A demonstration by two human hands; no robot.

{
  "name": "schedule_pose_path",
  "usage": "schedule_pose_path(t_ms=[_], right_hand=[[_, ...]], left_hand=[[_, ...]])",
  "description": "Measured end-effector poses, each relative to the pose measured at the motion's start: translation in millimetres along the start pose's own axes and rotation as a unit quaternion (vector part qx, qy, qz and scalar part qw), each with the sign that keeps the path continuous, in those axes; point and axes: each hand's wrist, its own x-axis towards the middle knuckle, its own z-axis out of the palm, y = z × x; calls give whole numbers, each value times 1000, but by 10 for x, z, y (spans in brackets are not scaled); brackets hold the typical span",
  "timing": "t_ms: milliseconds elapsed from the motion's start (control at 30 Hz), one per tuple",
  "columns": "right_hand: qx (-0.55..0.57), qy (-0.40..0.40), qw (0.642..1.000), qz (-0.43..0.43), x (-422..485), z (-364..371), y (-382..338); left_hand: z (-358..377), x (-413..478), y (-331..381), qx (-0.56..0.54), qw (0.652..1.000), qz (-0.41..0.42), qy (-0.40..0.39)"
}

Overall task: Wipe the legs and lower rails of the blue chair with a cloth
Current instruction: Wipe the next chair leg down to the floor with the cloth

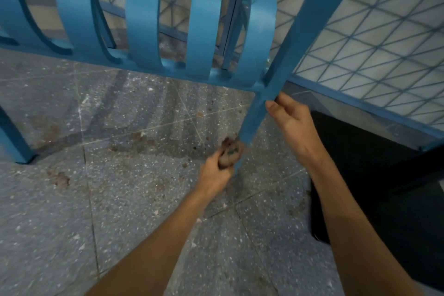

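The blue chair [144,31] fills the upper part of the view, tilted, its curved slats above a lower rail [120,65]. One blue leg [254,122] runs down from upper right to its foot near the centre. My left hand [216,170] is closed on a small bunched brownish cloth [231,151], pressed against the bottom end of that leg. My right hand [288,118] grips the same leg higher up, just below the rail joint, thumb on the front face. A second leg [16,142] stands on the floor at the far left.
The floor [120,199] is grey speckled terrazzo with stains and joint lines. A wall of pale tiles with a blue diamond grid [384,43] rises at the right. A dark black object [372,175] lies on the floor by my right forearm.
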Motion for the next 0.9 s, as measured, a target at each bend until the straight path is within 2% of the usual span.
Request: schedule_pose_path(t_ms=[67, 167, 300, 433, 600, 667, 733, 833, 900], right_hand=[[9, -5, 1000, -3, -29, 32, 20], [-2, -15, 1000, -5, -24, 22, 30], [-39, -25, 999, -16, -12, -38, 16], [-101, -62, 993, -12, 48, -171, 47], [55, -57, 995, 63, 18, -127, 113], [56, -47, 994, 77, -32, -34, 195], [48, -38, 993, 100, -103, 53, 289], [21, -18, 990, 137, -211, 173, 427], [-3, -4, 987, 160, -292, 225, 552]], left_hand=[[-71, 47, -114, 55, 997, -31, -45], [-136, 103, 94, 80, 996, -12, -48], [-185, -50, 886, -36, 993, 97, -54], [36, -196, 1270, -142, 977, 159, 28], [414, -309, 736, -87, 959, 242, 121], [448, -283, 556, -77, 961, 227, 141], [400, -223, 393, -42, 975, 169, 136], [240, -135, 216, 48, 994, 62, 82], [156, -126, 168, 129, 991, -2, 39]])
